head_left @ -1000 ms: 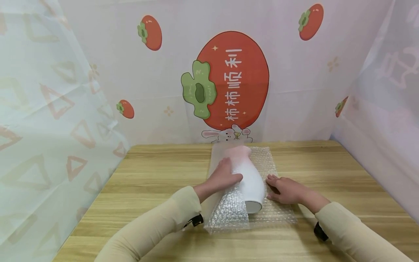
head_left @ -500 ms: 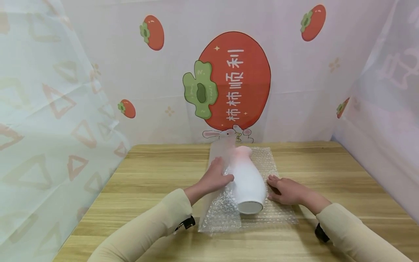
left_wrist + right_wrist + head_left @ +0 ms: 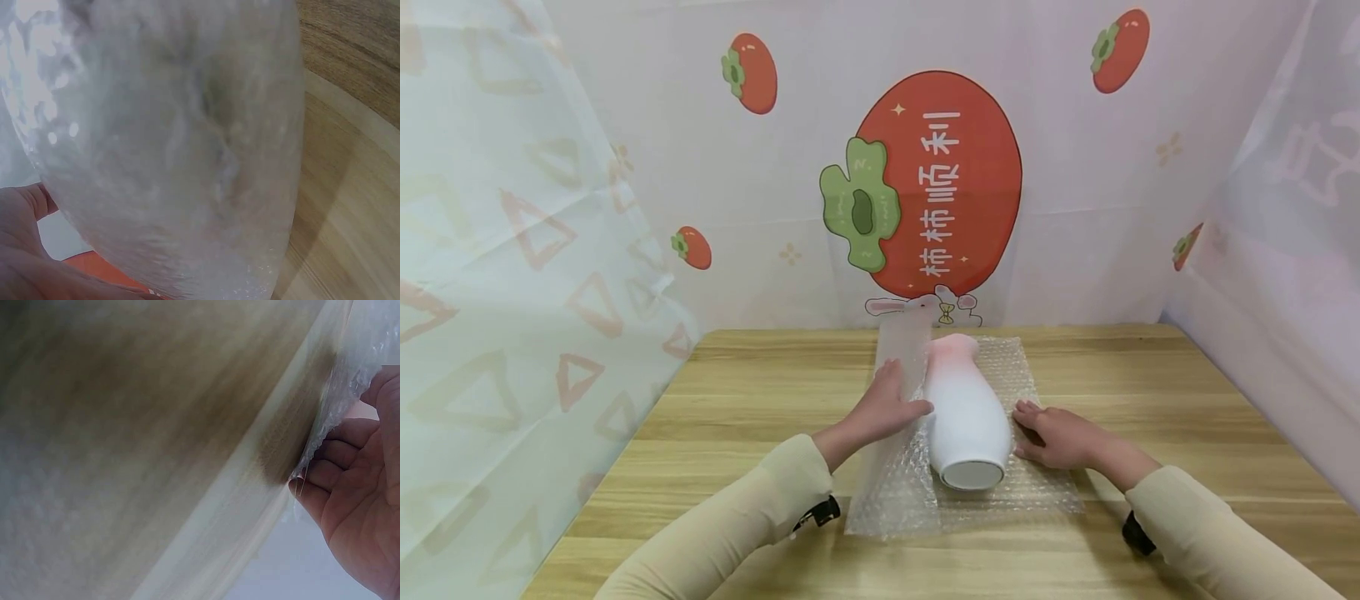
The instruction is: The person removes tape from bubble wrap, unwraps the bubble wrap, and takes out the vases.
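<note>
A vase [image 3: 967, 417], white with a pink neck, lies on its side on a sheet of bubble wrap [image 3: 1007, 367], its base towards me. On the vase's left, a flap of the wrap [image 3: 898, 492] stands up and curves beside it. My left hand [image 3: 880, 408] rests against this flap, thumb spread towards the vase; in the left wrist view the wrap hides most of its fingers. My right hand [image 3: 1060, 435] touches the wrap right of the vase, fingertips close to its side. In the right wrist view its fingers [image 3: 334, 456] bend slightly at the sheet's edge.
The sheet lies on a wood-grain table [image 3: 760, 392], whose far edge meets a white printed cloth [image 3: 1075, 183] with persimmon pictures. Similar cloth hangs at the left and right sides. A black wrist camera [image 3: 820, 510] sits under the left sleeve.
My left hand has moved left with the flap, which has come off the vase's left side. More of the vase's body and base now shows. My right hand has stayed in place.
</note>
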`<state>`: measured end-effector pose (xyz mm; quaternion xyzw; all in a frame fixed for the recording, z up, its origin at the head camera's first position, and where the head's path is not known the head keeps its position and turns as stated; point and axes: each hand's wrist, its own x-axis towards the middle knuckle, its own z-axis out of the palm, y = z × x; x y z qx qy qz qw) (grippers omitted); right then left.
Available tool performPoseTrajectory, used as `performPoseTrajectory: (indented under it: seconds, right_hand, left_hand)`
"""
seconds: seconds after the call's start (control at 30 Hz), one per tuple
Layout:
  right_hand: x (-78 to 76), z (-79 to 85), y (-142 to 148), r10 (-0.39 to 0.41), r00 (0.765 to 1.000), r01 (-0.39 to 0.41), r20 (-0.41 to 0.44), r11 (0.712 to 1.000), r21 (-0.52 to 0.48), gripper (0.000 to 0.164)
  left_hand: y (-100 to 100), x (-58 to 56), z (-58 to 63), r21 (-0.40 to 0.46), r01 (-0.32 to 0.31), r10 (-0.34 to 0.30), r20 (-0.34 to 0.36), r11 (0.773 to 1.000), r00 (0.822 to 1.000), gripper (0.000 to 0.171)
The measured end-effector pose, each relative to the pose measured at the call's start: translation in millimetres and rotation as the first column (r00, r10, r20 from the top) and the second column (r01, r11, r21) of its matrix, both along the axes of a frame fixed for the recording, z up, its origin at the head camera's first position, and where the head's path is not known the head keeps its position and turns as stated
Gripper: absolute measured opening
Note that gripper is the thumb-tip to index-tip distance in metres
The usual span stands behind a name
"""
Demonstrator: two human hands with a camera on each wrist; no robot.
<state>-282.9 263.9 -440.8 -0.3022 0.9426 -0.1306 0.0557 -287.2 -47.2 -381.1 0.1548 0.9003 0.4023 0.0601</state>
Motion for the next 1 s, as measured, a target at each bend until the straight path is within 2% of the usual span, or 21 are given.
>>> performPoseTrajectory:
  seconds: [0.17,0.4,0.63,0.8,1.0]
  right_hand:
    - [-0.1,0.2,-0.7,0.0,1.0,0.0,-0.005,1.0,0.005,0.064]
    - [0.2,1.0,-0.6,0.001,1.0,-0.001,-0.01,1.0,0.006,0.063]
    - [-0.4,0.5,0.5,0.001,1.0,-0.001,-0.011,1.0,0.01,0.064]
    - [-0.3,1.1,0.2,0.008,1.0,-0.008,-0.01,1.0,0.004,0.063]
    - [-0.3,1.2,0.0,0.006,1.0,-0.006,-0.007,1.0,0.005,0.063]
  left_hand:
    - [-1.9,-0.3,-2.4,-0.026,-0.008,0.008,-0.003,1.0,1.0,0.099]
    - [-8.9,0.6,-3.0,-0.072,0.001,-0.005,-0.059,0.997,0.998,0.097]
    - [-16.5,2.3,-4.2,-0.129,0.037,-0.054,-0.137,0.991,0.989,0.091]
    - [-21.4,2.7,-6.3,-0.151,0.074,-0.099,-0.166,0.986,0.981,0.086]
    - [-28.5,3.4,-6.5,-0.224,0.101,-0.145,-0.191,0.969,0.971,0.079]
